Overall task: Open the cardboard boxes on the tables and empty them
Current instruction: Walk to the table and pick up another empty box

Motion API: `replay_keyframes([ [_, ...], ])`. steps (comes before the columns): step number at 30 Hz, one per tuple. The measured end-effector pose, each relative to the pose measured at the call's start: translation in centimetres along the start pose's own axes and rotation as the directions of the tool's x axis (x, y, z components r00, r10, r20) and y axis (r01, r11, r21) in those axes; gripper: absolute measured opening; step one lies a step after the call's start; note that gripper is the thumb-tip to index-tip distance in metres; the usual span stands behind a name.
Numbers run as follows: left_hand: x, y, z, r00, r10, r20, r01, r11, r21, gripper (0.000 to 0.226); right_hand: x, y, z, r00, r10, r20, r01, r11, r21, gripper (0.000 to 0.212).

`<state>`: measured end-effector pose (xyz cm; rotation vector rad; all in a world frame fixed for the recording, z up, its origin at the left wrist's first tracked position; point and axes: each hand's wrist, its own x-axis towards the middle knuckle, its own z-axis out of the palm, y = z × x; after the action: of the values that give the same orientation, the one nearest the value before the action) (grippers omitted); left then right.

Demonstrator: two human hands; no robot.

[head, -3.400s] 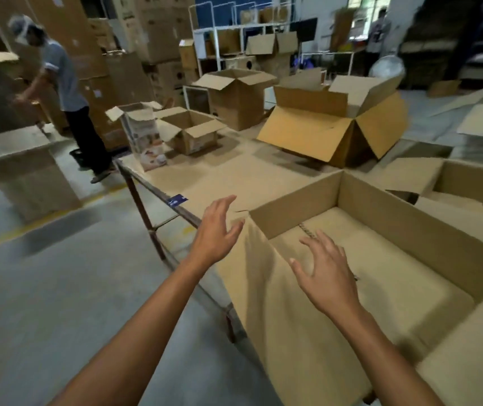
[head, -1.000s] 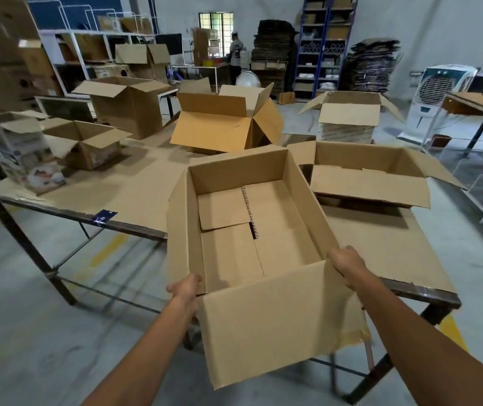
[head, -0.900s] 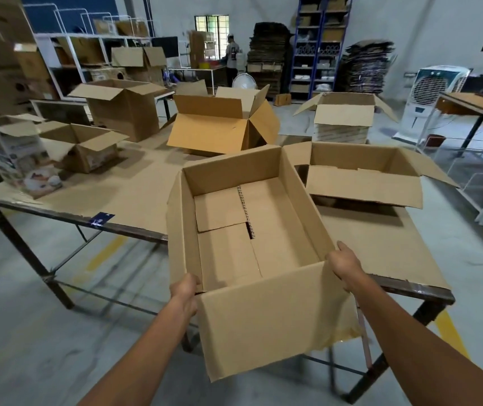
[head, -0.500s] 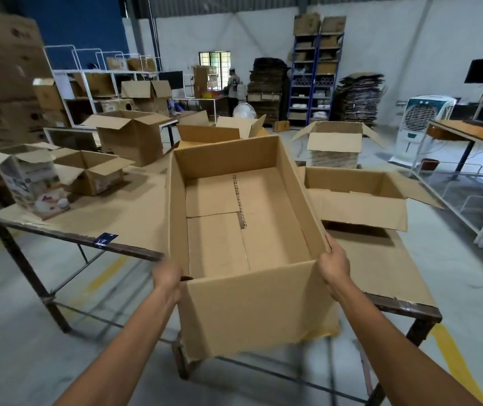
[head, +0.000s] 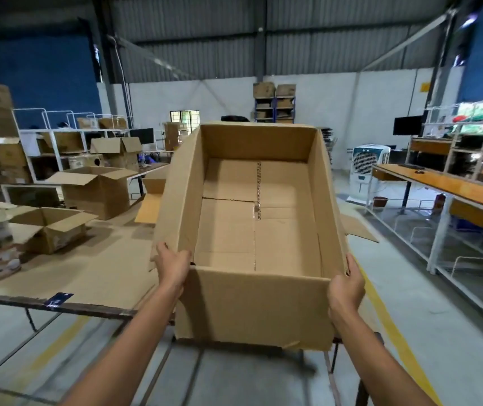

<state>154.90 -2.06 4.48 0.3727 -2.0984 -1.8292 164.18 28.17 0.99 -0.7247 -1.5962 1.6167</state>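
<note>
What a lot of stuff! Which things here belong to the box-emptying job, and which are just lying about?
Job: big box, gripped by the left hand and right hand; small open box and taller open box on the table.
Lying about: air cooler, monitor, orange bench, blue shelves.

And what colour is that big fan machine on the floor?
White with a dark grille: the air cooler, seen in the head view.

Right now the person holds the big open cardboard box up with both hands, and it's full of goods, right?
Not full: the head view shows the big open cardboard box empty, with only its bare bottom flaps inside. The rest stands: the left hand and right hand grip its near corners and hold it up.
</note>
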Motion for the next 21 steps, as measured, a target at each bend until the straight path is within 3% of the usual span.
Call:
replay_keyframes([
  [3,-1.4,0.9,4.0,0.984,-0.144,0.105,0.140,0.989,0.047,0.082,1.2,-0.7,-4.2,0.993,-0.044,-0.113,0.047,0.999,0.022,0.060],
  [6,-2.3,0.0,8.6,0.921,-0.293,0.257,0.274,0.956,0.106,0.100,2.5,-2.0,-9.2,0.972,-0.084,-0.219,0.088,0.996,0.010,0.061],
  [9,-7.1,0.1,12.9,0.848,-0.324,0.419,0.310,0.945,0.104,0.066,3.6,-2.9,-14.0,0.954,-0.078,-0.290,0.077,0.997,-0.015,0.061],
  [12,-10.4,0.6,17.7,0.840,-0.207,0.502,0.225,0.974,0.025,0.028,5.3,-2.6,-18.5,0.938,-0.062,-0.342,0.067,0.998,0.002,0.060],
  [16,-14.2,1.1,24.4,0.844,-0.138,0.518,0.176,0.984,-0.024,0.026,8.4,-1.0,-23.6,0.899,-0.037,-0.437,0.046,0.999,0.011,0.059],
  [21,-18.3,1.5,33.8,0.787,-0.062,0.614,0.140,0.987,-0.079,0.040,13.1,1.1,-29.7,0.820,0.009,-0.572,-0.005,1.000,0.009,0.054],
])
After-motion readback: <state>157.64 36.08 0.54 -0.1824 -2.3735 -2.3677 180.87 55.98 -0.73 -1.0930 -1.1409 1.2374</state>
